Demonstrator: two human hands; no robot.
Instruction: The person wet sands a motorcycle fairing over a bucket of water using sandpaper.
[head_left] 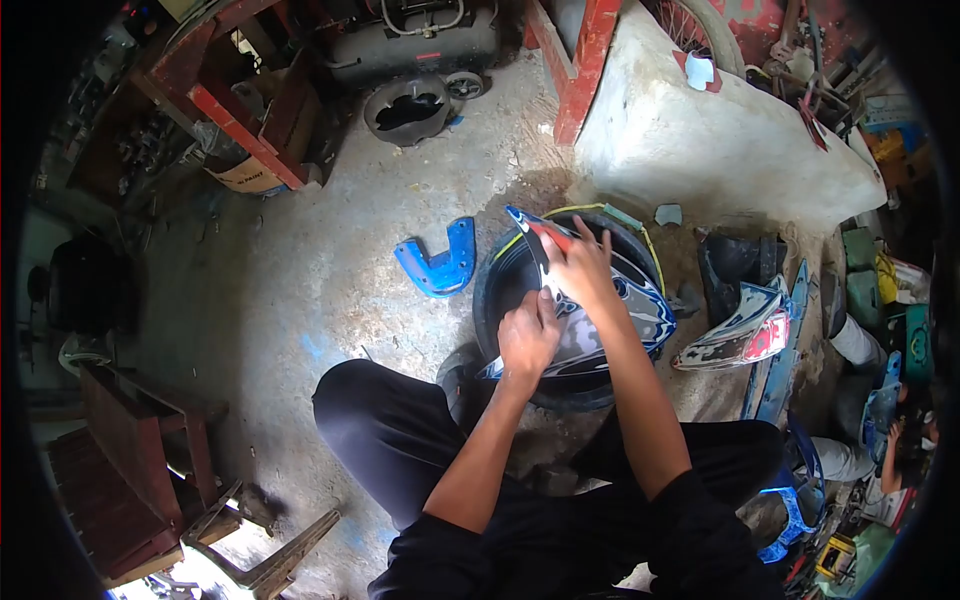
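A motorcycle fairing panel (590, 335), patchy in blue, white, grey and black, lies across a round black tub (487, 318). My left hand (530, 335) is closed on the panel's near left side, thumb on top. Higher up, my right hand (582, 268) rests on the panel with its fingers spread. A red patch (556, 238) shows by those fingers; whether it is paint or a separate piece I cannot tell. What lies under the right palm is hidden.
A blue U-shaped plastic part (440, 262) lies on the floor left of the tub. To the right are another worn fairing panel (738, 335) and a long blue strip (778, 360). A white block (700, 140), red frame (588, 75) and wooden bench (130, 450) stand around.
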